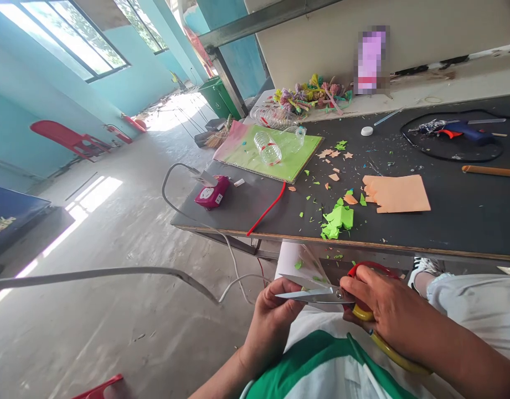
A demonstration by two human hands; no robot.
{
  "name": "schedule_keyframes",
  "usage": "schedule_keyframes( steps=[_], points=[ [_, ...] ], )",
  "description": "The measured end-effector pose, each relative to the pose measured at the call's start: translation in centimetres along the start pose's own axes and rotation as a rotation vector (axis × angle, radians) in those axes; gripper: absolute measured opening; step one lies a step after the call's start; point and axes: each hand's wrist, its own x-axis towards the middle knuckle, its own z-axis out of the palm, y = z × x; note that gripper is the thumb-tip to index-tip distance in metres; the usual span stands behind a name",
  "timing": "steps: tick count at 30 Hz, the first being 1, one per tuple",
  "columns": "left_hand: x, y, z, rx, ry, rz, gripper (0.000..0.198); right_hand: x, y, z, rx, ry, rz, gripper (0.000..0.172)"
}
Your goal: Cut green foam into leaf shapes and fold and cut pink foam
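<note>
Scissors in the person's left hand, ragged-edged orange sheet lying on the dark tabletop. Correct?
Not quite: the head view shows the scissors in the right hand, not the left hand. The ragged-edged orange sheet does lie on the dark tabletop.

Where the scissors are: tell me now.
In the head view, the scissors are below and right of centre, held in the right hand, pointing toward the left hand, below the table's near edge.

At the left hand (277, 316) we find the pinched scrap (304, 288) too small to identify; beyond the right hand (375, 299), we note a blurred purple object (371, 61) and an edge-cropped brown rod (491, 171).
</note>
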Motion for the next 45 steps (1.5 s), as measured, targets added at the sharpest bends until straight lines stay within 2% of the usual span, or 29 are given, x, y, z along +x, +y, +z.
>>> schedule_keyframes(
  steps=[6,13,15,17,21,24,27,31,39,42,45],
  points=[
    [0.1,-0.1,0.6,-0.110,0.018,0.009,0.017,0.3,-0.7,-0.5,0.035,-0.015,0.022,0.019],
    [0.5,-0.8,0.4,-0.117,0.007,0.018,0.020,0.0,-0.5,-0.4,0.061,0.054,-0.006,0.018],
    [0.7,-0.6,0.4,-0.103,0.021,-0.006,0.019,0.1,-0.1,-0.1,0.210,0.071,-0.004,0.019],
    [0.9,-0.2,0.5,-0.082,0.024,-0.057,0.017,0.4,0.1,0.2,0.457,0.125,0.003,0.024],
    [1.3,0.4,1.5,-0.032,-0.067,-0.143,0.015,0.9,-0.6,0.2,0.937,0.274,0.040,0.035],
    [1.4,0.6,2.6,-0.012,-0.121,-0.172,0.017,0.9,-1.7,-0.6,1.133,0.235,0.068,0.040],
    [1.4,0.6,3.4,0.036,-0.161,-0.209,0.021,0.8,-2.2,-1.3,1.086,0.179,0.112,0.037],
    [1.6,0.6,3.6,0.095,-0.227,-0.252,0.024,0.9,-2.0,-1.2,1.024,0.186,0.117,0.032],
    [1.8,0.5,3.3,0.120,-0.244,-0.294,0.025,1.2,-1.5,-0.7,1.201,0.168,0.176,0.026],
    [1.8,0.5,3.1,0.124,-0.241,-0.294,0.025,1.1,-1.8,-1.2,1.169,0.184,0.193,0.026],
    [1.8,0.5,3.1,0.117,-0.251,-0.296,0.024,1.1,-2.0,-1.2,1.119,0.133,0.225,0.029]
  ],
)
